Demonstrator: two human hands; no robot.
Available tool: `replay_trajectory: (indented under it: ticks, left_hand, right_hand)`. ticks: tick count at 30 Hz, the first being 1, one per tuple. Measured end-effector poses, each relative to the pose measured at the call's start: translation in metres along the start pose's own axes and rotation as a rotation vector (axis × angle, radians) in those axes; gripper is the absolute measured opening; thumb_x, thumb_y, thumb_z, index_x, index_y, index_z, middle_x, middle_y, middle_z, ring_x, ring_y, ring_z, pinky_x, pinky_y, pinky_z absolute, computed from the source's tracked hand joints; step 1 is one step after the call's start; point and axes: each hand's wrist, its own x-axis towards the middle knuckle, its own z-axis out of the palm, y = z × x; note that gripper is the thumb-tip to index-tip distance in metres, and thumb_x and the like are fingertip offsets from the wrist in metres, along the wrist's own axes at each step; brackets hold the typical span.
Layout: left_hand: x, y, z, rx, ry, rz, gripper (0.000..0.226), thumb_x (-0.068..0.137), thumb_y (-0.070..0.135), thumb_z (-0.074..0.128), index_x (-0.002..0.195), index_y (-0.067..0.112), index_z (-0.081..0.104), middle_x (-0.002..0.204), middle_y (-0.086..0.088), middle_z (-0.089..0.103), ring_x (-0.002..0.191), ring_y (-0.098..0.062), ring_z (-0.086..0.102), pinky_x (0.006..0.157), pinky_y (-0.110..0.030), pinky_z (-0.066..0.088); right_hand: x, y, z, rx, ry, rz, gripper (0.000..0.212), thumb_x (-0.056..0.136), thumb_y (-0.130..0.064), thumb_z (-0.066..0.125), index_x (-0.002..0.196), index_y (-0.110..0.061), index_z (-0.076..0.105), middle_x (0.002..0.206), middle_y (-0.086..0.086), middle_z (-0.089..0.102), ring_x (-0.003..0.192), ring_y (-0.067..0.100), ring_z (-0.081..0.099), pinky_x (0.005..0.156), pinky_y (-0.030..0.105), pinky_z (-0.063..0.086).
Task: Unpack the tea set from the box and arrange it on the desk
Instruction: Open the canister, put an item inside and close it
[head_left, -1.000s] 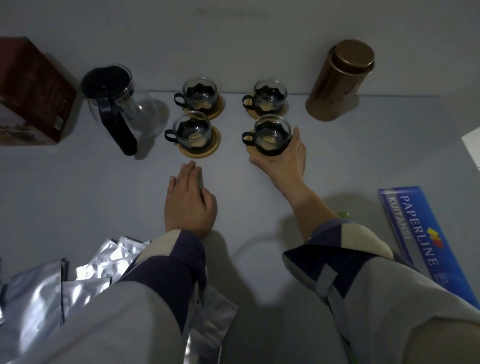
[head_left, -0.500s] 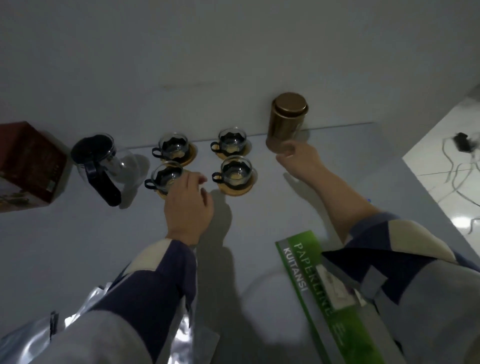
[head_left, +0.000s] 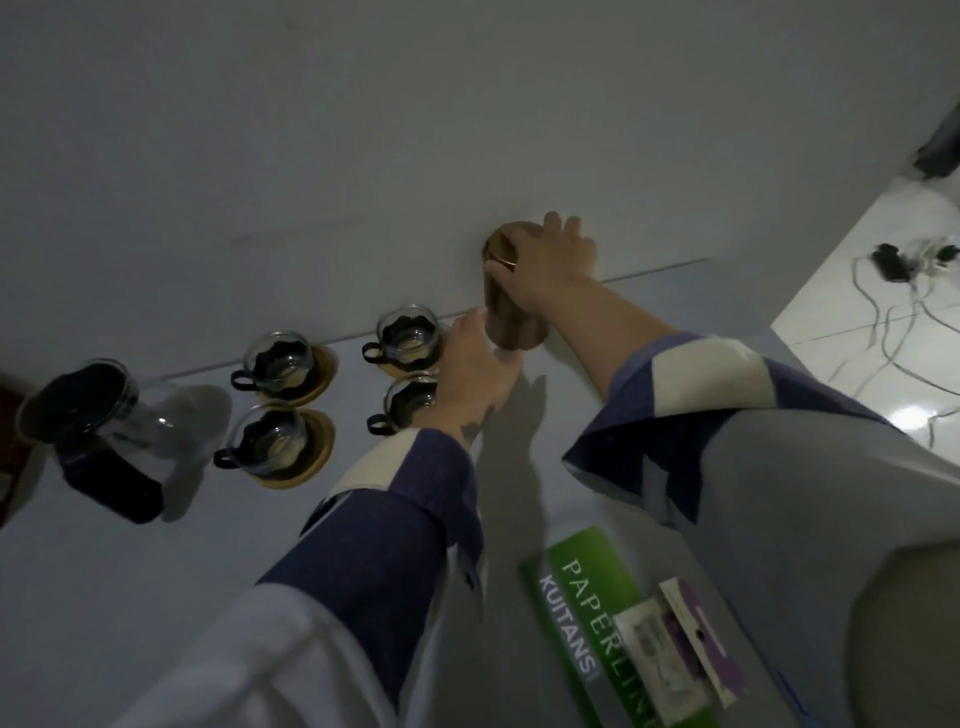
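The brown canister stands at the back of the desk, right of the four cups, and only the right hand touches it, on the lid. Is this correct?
Not quite. In the head view both hands are on the brown canister: the right hand grips its lid, and the left hand holds its base. The rest is correct.

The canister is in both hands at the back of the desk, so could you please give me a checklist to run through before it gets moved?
1. Right hand on top of the canister: ok, fingers curl over the lid.
2. Left hand at the canister's base: ok, thumb and fingers touch its lower wall.
3. Canister upright: ok, standing against the wall.
4. Space from the nearest cup: not ok, left hand lies over the cups beside it.
5. Lid firmly closed: cannot tell, right hand covers it.
6. Bare desk to its right: ok.
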Motion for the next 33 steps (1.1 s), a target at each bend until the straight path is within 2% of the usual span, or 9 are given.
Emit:
replay_trajectory:
  ticks: [4, 7, 12, 16, 19, 22, 27, 30, 33]
  left_hand:
    - [0.024, -0.001, 0.012, -0.014, -0.064, -0.031, 0.07, 0.084, 0.022, 0.071, 0.143, 0.005, 0.036, 0.146, -0.011, 0.042, 0.135, -0.024, 0.039, 0.102, -0.022, 0.031]
    - [0.043, -0.002, 0.014, -0.092, -0.066, -0.006, 0.072, 0.08, 0.018, 0.075, 0.142, 0.008, 0.038, 0.142, -0.008, 0.047, 0.132, -0.021, 0.044, 0.093, -0.012, 0.029]
    - [0.077, -0.007, 0.012, -0.26, -0.05, 0.028, 0.081, 0.07, 0.012, 0.083, 0.139, 0.012, 0.042, 0.136, -0.001, 0.054, 0.122, -0.011, 0.049, 0.098, -0.019, 0.037]
    - [0.082, -0.014, 0.016, -0.232, -0.044, 0.06, 0.078, 0.066, 0.018, 0.086, 0.133, 0.011, 0.047, 0.127, 0.0, 0.057, 0.116, -0.012, 0.053, 0.093, -0.018, 0.041]
    - [0.083, -0.018, 0.016, -0.206, -0.033, 0.089, 0.07, 0.065, 0.019, 0.086, 0.125, 0.011, 0.05, 0.114, 0.005, 0.057, 0.104, -0.01, 0.054, 0.077, -0.002, 0.04]
    - [0.085, -0.019, 0.014, -0.189, -0.033, 0.101, 0.071, 0.066, 0.015, 0.086, 0.126, 0.01, 0.05, 0.113, 0.008, 0.055, 0.104, -0.004, 0.05, 0.073, 0.008, 0.035]
    - [0.087, -0.021, 0.017, -0.148, -0.066, 0.119, 0.08, 0.068, 0.02, 0.085, 0.135, 0.014, 0.042, 0.127, 0.007, 0.051, 0.116, -0.005, 0.047, 0.095, -0.014, 0.036]
    - [0.088, -0.02, 0.021, -0.178, -0.08, 0.116, 0.09, 0.067, 0.025, 0.086, 0.141, 0.017, 0.036, 0.129, 0.01, 0.049, 0.117, -0.003, 0.045, 0.098, -0.018, 0.037]
    - [0.09, -0.023, 0.024, -0.208, -0.027, 0.105, 0.088, 0.062, 0.031, 0.088, 0.137, 0.018, 0.043, 0.132, 0.004, 0.056, 0.119, -0.009, 0.053, 0.099, -0.023, 0.042]
  right_hand:
    - [0.011, 0.001, 0.002, -0.033, 0.041, -0.052, 0.051, 0.094, -0.054, 0.036, 0.139, -0.03, 0.035, 0.14, 0.015, 0.038, 0.128, 0.036, 0.035, 0.096, 0.043, 0.035]
    - [0.017, 0.005, -0.001, -0.013, -0.001, -0.127, 0.051, 0.095, -0.049, 0.037, 0.142, -0.03, 0.031, 0.139, 0.016, 0.036, 0.126, 0.036, 0.035, 0.097, 0.042, 0.036]
    - [0.022, 0.012, -0.009, -0.046, -0.112, -0.249, 0.053, 0.092, -0.046, 0.041, 0.144, -0.042, 0.028, 0.139, 0.013, 0.034, 0.127, 0.036, 0.032, 0.098, 0.043, 0.038]
    - [0.02, 0.007, 0.0, -0.088, 0.012, -0.233, 0.047, 0.097, -0.054, 0.034, 0.141, -0.037, 0.035, 0.136, 0.014, 0.039, 0.123, 0.034, 0.038, 0.09, 0.04, 0.041]
    - [0.015, 0.007, 0.008, -0.116, 0.126, -0.255, 0.048, 0.098, -0.054, 0.03, 0.142, -0.036, 0.035, 0.135, 0.016, 0.042, 0.12, 0.034, 0.041, 0.09, 0.039, 0.04]
    - [0.022, 0.011, 0.001, -0.085, 0.028, -0.291, 0.047, 0.099, -0.051, 0.03, 0.144, -0.038, 0.033, 0.136, 0.018, 0.039, 0.119, 0.037, 0.039, 0.094, 0.041, 0.039]
    - [0.025, 0.012, -0.008, -0.088, -0.097, -0.297, 0.047, 0.1, -0.047, 0.031, 0.146, -0.04, 0.03, 0.135, 0.019, 0.036, 0.119, 0.039, 0.037, 0.096, 0.043, 0.038]
    - [0.023, 0.009, -0.007, -0.105, -0.089, -0.291, 0.047, 0.1, -0.047, 0.03, 0.147, -0.04, 0.028, 0.136, 0.019, 0.036, 0.119, 0.04, 0.037, 0.097, 0.043, 0.038]
    - [0.026, 0.01, -0.007, -0.173, -0.063, -0.321, 0.048, 0.1, -0.046, 0.028, 0.147, -0.036, 0.028, 0.136, 0.022, 0.038, 0.116, 0.04, 0.041, 0.095, 0.043, 0.038]
